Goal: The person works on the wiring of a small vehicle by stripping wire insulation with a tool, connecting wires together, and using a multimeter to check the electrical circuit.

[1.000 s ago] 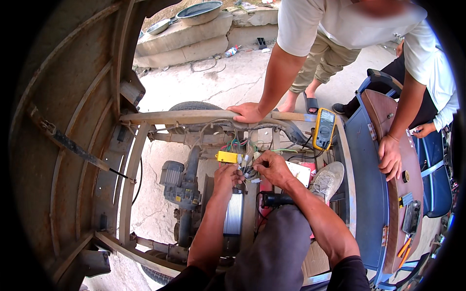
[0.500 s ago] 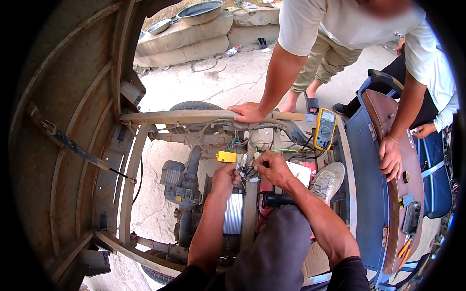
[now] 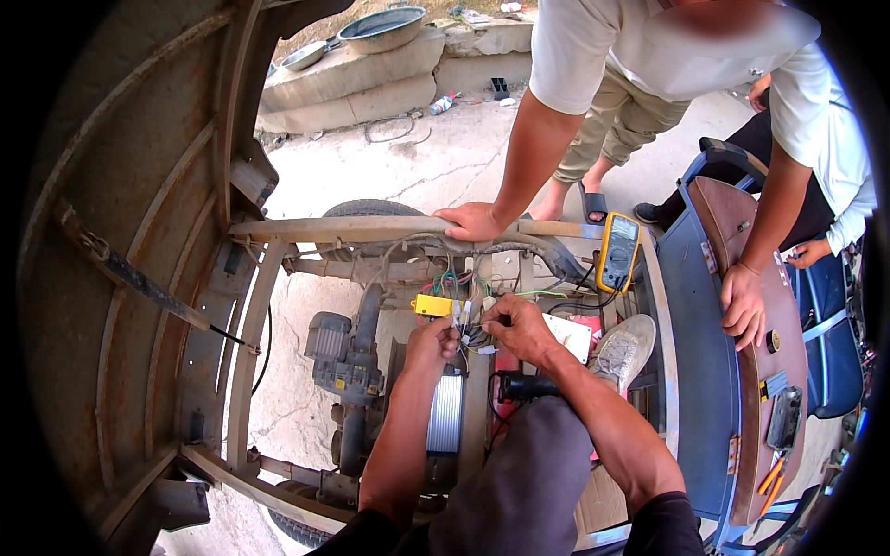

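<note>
Both my hands are in a bundle of thin wires with white plug connectors [image 3: 466, 315], in the middle of a metal vehicle frame. The fingers of my left hand [image 3: 433, 343] are closed in a pinch at the white connectors, just below a small yellow box [image 3: 433, 305]. My right hand [image 3: 521, 330] pinches at the other side of the bundle, its thumb and forefinger together; what lies between them is too small to make out. A silver finned box [image 3: 445, 414] sits under my left forearm.
A yellow multimeter [image 3: 617, 252] leans on the frame rail [image 3: 371, 228]. One person's hand [image 3: 471, 221] rests on that rail, the other on a brown panel [image 3: 753, 389] with pliers [image 3: 771, 484]. A motor [image 3: 343, 357] lies left; my shoe [image 3: 627, 352] stands inside the frame.
My left hand has shifted slightly, its fingers now closer in at the white connectors. The right hand's fingers have curled in more. The multimeter and the other person's hands stay about where they were.
</note>
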`<state>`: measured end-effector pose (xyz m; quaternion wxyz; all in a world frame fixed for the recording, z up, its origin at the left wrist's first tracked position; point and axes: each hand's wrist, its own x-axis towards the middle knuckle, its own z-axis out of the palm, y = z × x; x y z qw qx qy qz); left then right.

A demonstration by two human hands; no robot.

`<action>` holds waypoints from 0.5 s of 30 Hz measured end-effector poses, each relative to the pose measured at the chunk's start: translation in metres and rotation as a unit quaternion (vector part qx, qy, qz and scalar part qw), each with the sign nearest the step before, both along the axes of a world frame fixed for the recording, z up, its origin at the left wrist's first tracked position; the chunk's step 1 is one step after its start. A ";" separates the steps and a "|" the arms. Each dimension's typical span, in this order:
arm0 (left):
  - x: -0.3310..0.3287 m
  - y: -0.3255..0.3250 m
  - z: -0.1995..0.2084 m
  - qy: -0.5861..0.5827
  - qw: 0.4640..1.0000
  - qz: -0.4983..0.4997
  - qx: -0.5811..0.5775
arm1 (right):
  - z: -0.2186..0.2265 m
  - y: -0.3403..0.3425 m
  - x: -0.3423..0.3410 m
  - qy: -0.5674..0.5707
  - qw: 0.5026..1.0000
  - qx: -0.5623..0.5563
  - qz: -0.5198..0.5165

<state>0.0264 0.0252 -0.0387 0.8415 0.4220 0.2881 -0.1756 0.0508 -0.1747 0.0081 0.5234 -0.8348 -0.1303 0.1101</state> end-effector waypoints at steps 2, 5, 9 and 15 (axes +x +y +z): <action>-0.001 -0.002 0.002 0.003 1.000 0.015 0.014 | 0.000 0.000 0.000 -0.002 1.000 -0.001 0.001; -0.006 -0.003 0.001 -0.040 0.998 -0.004 0.040 | 0.001 0.001 0.000 -0.005 1.000 0.002 0.003; -0.014 -0.013 -0.001 -0.127 0.981 -0.013 0.145 | 0.001 -0.001 0.000 -0.008 1.000 0.006 0.001; -0.017 -0.014 -0.009 -0.193 0.966 -0.011 0.171 | 0.001 0.000 0.000 -0.006 1.000 0.010 -0.002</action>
